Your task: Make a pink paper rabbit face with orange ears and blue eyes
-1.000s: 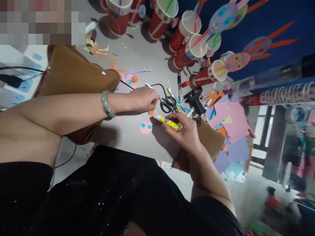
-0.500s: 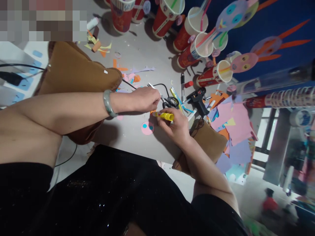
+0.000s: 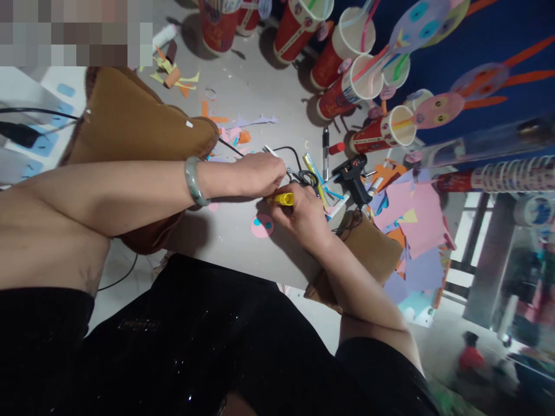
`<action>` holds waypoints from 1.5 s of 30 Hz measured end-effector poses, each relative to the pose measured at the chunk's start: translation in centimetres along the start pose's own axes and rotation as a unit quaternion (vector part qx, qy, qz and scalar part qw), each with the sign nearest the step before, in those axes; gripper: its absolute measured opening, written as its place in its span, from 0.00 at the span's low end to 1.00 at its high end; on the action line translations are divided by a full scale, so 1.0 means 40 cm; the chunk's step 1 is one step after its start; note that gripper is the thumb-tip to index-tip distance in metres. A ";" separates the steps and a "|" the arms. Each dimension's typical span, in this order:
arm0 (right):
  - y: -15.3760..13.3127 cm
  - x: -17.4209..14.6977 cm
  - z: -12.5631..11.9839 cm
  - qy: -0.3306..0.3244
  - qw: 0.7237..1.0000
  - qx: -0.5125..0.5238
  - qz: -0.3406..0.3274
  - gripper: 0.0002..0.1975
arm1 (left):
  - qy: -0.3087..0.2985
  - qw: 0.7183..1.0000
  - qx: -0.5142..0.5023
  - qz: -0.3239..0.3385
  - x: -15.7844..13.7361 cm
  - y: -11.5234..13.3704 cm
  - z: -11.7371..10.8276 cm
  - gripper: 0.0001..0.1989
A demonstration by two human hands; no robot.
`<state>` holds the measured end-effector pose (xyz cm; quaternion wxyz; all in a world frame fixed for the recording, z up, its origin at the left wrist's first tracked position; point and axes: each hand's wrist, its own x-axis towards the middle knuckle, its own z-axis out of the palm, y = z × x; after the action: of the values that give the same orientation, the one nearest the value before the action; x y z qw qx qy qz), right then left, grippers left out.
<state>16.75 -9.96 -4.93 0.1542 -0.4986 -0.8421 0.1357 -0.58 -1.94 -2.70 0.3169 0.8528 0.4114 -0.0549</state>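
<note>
1. Black cloth makes up my top [image 3: 195, 358], on the near side of the pink disc [image 3: 261, 233]; a short line of gilt lettering across its front is too faint for me to read surely.
2. The grey tabletop [image 3: 236, 248] lies under the pink disc and spreads out beyond it.
3. Red paper cups [image 3: 295, 34] with white insides stand beyond the disc, their row running off to its right; they carry pale printed bands and some bluish lettering, too small for me to make out.
4. My right hand [image 3: 307, 216], just beside the disc on its right, is clasped round a yellow tube [image 3: 285, 199].
5. My left hand [image 3: 260, 173], beyond the disc, has its fingers curled inward; the tips are hidden, so I cannot tell whether they pinch anything.
6. A black glue gun [image 3: 355, 179] lies beyond the disc and well to its right.
7. The tube sits beyond the disc and slightly right, where my hands meet: bright yellow, its round end turned towards me, the rest and any print covered by my fingers.
8. The disc itself is flat and round, with two turquoise spots side by side on its far half.
</note>
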 end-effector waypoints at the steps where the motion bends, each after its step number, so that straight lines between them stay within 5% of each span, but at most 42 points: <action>1: -0.001 0.001 0.000 -0.001 1.000 0.000 -0.007 0.04 | -0.004 1.000 0.002 0.001 -0.002 0.002 -0.003 0.13; 7: -0.011 -0.009 -0.005 -0.001 0.999 0.040 -0.010 0.04 | -0.010 1.000 -0.007 0.000 -0.004 0.006 -0.009 0.14; 16: -0.040 -0.060 -0.056 0.057 0.987 0.131 0.073 0.03 | 0.009 1.000 -0.012 0.007 0.007 -0.005 0.009 0.15; 26: -0.005 -0.010 0.010 0.052 0.997 0.052 0.002 0.01 | 0.006 1.000 -0.012 0.006 0.002 -0.003 0.000 0.13; 34: -0.020 -0.016 0.001 0.022 0.998 0.067 -0.004 0.01 | -0.004 1.000 -0.018 0.001 0.002 -0.001 -0.003 0.14; 40: -0.028 -0.054 -0.038 0.048 0.985 0.148 0.080 0.03 | 0.006 1.000 -0.023 0.008 0.007 -0.006 0.004 0.15; 45: -0.013 -0.050 -0.036 0.074 0.986 0.122 0.084 0.05 | -0.002 1.000 -0.024 0.010 0.001 -0.001 -0.003 0.16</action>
<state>17.81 -11.88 -3.65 0.2634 -0.5536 -0.7610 0.2124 -0.60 -1.83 -2.65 0.3383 0.8491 0.4034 -0.0435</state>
